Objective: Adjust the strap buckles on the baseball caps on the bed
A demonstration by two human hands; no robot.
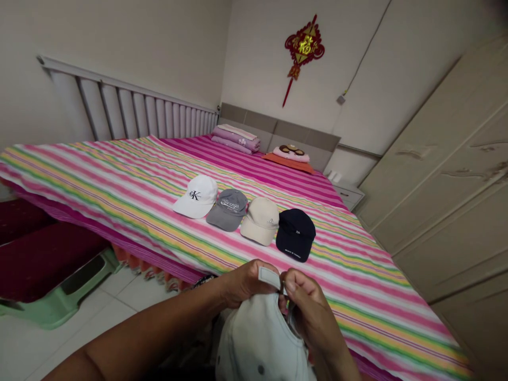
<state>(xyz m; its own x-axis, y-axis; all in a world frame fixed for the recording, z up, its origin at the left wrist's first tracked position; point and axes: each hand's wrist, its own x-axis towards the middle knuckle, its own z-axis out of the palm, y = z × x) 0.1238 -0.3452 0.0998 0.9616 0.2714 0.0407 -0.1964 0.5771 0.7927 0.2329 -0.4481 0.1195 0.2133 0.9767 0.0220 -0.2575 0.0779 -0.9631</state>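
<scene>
Fingers [291, 281] of left hand [246, 283] and right hand [311, 317] grip the strap [269, 277] of a white cap [257, 338].

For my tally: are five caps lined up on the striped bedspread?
No, only four: the white cap, grey cap, beige cap and navy cap sit in a row.

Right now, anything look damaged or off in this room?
Yes: the cream wardrobe doors on the right have rough, peeling-looking patches in their finish. They stand out because the surrounding door surface looks smooth.
</scene>
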